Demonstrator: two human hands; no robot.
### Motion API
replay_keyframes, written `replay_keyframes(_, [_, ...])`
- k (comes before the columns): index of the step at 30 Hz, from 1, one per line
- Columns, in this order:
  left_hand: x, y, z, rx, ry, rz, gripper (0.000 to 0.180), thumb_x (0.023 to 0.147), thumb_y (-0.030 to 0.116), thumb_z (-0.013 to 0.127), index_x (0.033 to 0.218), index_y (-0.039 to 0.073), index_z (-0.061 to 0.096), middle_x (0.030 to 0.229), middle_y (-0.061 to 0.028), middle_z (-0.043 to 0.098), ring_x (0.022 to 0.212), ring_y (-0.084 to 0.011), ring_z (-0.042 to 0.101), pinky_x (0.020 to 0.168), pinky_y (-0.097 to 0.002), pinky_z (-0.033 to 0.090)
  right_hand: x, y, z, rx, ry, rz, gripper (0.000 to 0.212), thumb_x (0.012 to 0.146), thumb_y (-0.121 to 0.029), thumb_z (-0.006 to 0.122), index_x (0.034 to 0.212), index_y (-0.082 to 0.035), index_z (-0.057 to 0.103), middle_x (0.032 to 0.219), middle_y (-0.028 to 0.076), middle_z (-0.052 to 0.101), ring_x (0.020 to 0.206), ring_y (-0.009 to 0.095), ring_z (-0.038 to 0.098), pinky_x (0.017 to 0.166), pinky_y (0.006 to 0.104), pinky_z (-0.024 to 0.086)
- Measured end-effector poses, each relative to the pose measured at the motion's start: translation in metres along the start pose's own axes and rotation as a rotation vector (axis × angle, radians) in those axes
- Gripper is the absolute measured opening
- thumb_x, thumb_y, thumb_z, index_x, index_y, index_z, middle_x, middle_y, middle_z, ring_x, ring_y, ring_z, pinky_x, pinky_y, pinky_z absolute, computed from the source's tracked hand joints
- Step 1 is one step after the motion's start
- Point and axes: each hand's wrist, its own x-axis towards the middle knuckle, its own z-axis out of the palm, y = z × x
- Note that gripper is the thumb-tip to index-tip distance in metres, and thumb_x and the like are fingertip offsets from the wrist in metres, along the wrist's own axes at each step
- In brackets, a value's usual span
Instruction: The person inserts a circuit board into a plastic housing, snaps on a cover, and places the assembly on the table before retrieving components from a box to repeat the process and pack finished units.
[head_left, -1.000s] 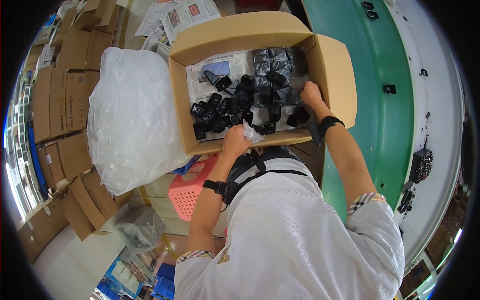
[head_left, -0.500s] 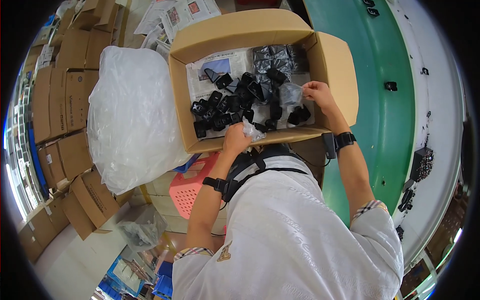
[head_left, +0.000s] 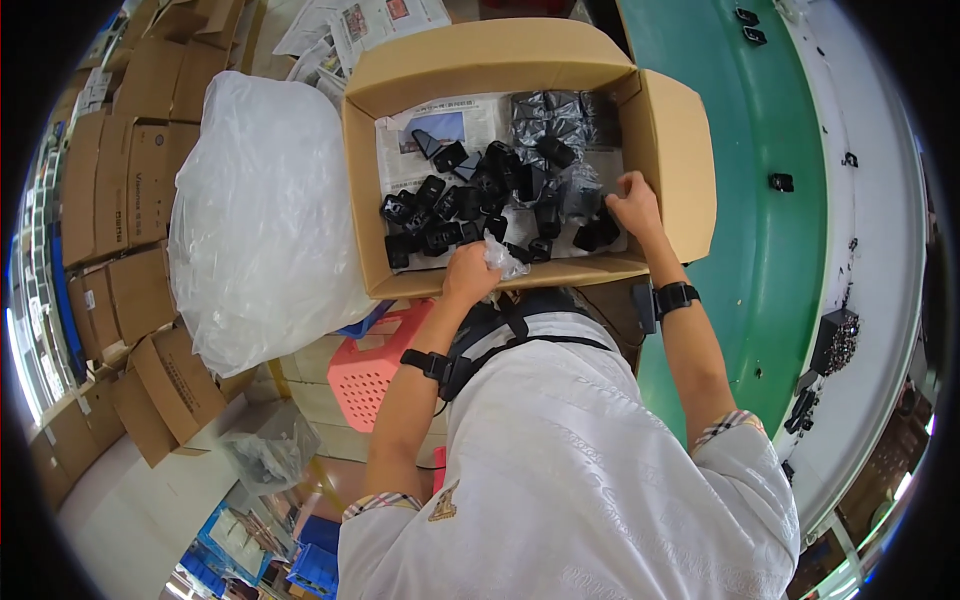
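Near the front wall of an open cardboard box (head_left: 678, 150), my left hand (head_left: 470, 275) is closed around crumpled clear plastic bags (head_left: 507, 261). My right hand (head_left: 636, 206) is over the box's right side, thumb and forefinger apart with nothing visible between them. Just left of its fingers sits a clear plastic bag with a dark part inside (head_left: 580, 197). Loose black plastic parts (head_left: 440, 208) lie heaped on newspaper (head_left: 400, 165) in the box. Black parts wrapped in clear plastic (head_left: 565, 118) stand in rows at the back right corner.
A big translucent plastic sack (head_left: 265, 220) bulges against the box's left side. A pink stool (head_left: 375, 375) is below it. On the right runs a green work surface (head_left: 725, 290) with a few black parts (head_left: 781, 182). Cardboard boxes (head_left: 150, 190) are stacked far left.
My right hand has let go of the bagged part and drawn slightly right, its fingers parting. The bagged part now rests among the black parts. My left hand keeps its hold on the bags.
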Motion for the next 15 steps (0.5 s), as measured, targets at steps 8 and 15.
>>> replay_keyframes(8, [0.001,0.000,0.001,-0.034,-0.009,0.016,0.026,0.071,0.016,0.074,0.091,0.002,0.071,0.095,-0.0216,0.071,0.093,-0.0415,0.067,0.084,-0.0476,0.053,-0.013,-0.029,0.041,-0.631,-0.180,-0.619,0.053,0.077,-0.012,0.069,0.129,-0.019,0.060,0.150,0.016,0.039,0.130,0.044,0.044,0.106,0.0488,0.043])
replay_keyframes(15, [-0.004,0.011,-0.008,0.010,0.021,0.009,0.025,0.071,0.017,0.073,0.091,0.002,0.071,0.093,-0.0216,0.071,0.091,-0.0420,0.067,0.083,-0.0481,0.053,0.001,-0.023,0.023,-0.441,0.147,-0.680,0.011,0.081,-0.019,0.069,0.084,-0.010,0.074,0.135,0.009,0.057,0.134,0.034,0.044,0.102,0.0482,0.043])
